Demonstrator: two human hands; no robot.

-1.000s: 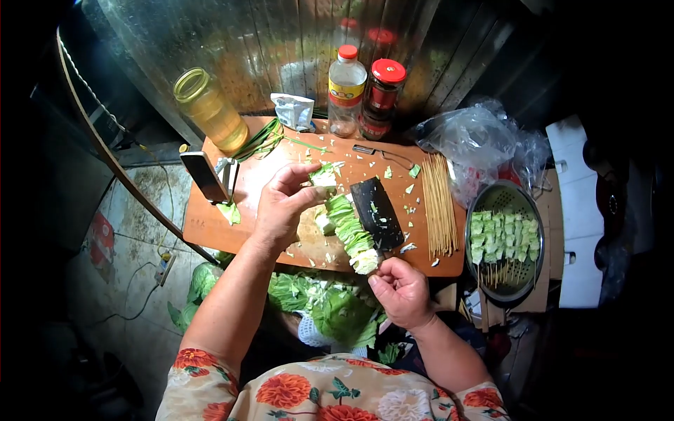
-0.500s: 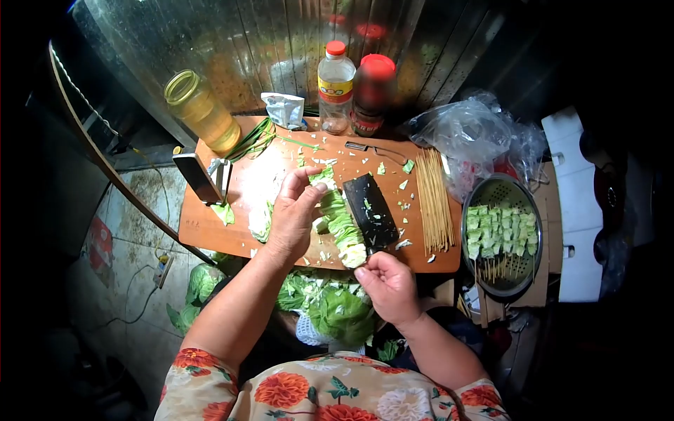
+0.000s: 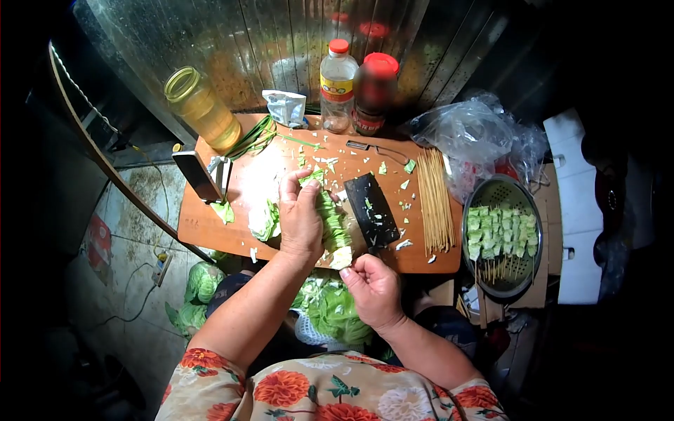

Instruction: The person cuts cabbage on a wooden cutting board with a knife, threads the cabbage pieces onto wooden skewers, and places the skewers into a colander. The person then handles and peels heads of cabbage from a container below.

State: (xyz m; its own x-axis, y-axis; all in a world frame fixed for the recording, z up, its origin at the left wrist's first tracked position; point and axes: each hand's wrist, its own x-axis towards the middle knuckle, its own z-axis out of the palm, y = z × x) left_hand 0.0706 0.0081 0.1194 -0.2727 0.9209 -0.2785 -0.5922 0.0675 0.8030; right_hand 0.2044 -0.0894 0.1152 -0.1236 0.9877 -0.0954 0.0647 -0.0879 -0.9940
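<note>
Folded green cabbage pieces point(image 3: 331, 219) are packed in a long row, like those on the finished skewers, and lie slanted above the front of the wooden board point(image 3: 274, 133). My left hand point(image 3: 302, 217) closes around the upper left side of this cabbage skewer, fingers bent over it. At its pale lower end, my right hand point(image 3: 372, 289) pinches with thumb and forefinger; the stick itself is hidden there. Right of the skewer rests a black cleaver blade point(image 3: 372, 210) with cabbage scraps on it. A small pile of cabbage leaves point(image 3: 265, 221) sits left of my left hand.
Bare bamboo sticks point(image 3: 437, 203) lie at the board's right. Beyond them, a colander point(image 3: 502, 277) holds several cabbage skewers point(image 3: 502, 231). A phone on a stand point(image 3: 196, 177), a jar point(image 3: 203, 116) and bottles point(image 3: 338, 88) stand along the back. Cabbage heads point(image 3: 337, 316) are below the front edge.
My left hand has come lower and right, closing over the cabbage row. My right hand has shifted left with the lower end, so the row stands steeper.
</note>
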